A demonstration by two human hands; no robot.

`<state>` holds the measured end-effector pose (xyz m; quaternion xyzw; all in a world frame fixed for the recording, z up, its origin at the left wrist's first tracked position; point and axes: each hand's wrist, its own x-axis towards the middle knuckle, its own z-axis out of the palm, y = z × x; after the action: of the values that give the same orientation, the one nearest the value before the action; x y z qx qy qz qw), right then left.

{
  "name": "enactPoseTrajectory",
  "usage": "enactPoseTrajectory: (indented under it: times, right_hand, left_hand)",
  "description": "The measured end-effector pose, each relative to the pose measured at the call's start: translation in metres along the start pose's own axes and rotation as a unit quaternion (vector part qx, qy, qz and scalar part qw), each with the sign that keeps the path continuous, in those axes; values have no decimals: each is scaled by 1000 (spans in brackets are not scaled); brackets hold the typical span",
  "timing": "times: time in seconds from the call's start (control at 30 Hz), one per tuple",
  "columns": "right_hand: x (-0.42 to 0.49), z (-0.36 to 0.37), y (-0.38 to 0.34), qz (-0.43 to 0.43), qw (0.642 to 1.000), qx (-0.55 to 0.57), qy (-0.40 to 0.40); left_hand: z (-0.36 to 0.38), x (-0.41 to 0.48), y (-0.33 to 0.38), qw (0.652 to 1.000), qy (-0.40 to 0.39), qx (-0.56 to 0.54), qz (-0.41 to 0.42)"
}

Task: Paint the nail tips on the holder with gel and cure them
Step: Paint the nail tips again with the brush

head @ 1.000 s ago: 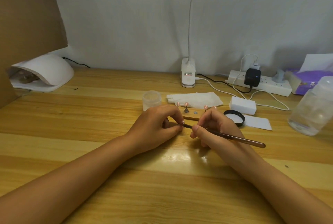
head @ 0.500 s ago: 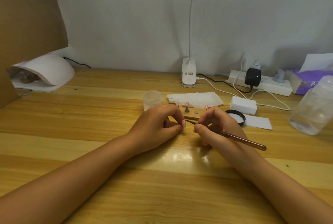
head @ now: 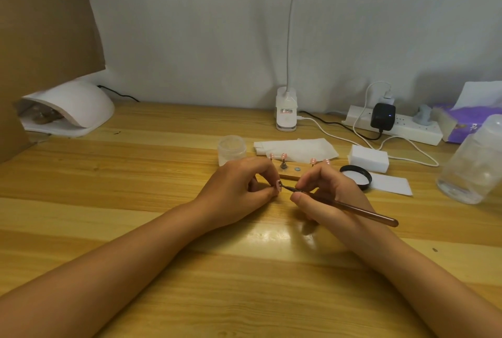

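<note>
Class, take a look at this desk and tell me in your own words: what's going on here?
A person is painting at a wooden table. The left hand pinches one nail tip, and the right hand holds a brush with its point against that tip. Behind the hands, the wooden holder carries four other tips on pins. The white curing lamp sits at the far left, away from the hands, so this tip is not yet cured.

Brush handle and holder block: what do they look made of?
The brush handle looks like glossy plastic or lacquered wood, reddish-brown with a bright highlight; I can't tell which. The holder block looks like bare matte wood: pale tan, no shine.
</note>
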<state>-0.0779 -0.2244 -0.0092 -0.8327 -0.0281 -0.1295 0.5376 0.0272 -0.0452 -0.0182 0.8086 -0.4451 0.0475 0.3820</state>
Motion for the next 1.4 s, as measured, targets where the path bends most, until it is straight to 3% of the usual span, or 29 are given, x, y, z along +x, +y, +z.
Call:
enactPoseTrajectory:
  times: [0.7,1.4]
  right_hand:
    - [-1,-2,0,1,999,40,17]
    - [0,1,0,22,1000,-12,7]
  left_hand:
    - [0,0,0,1000,-1,-7,-1]
    - [-2,-1,2,1000,-1,-15,-8]
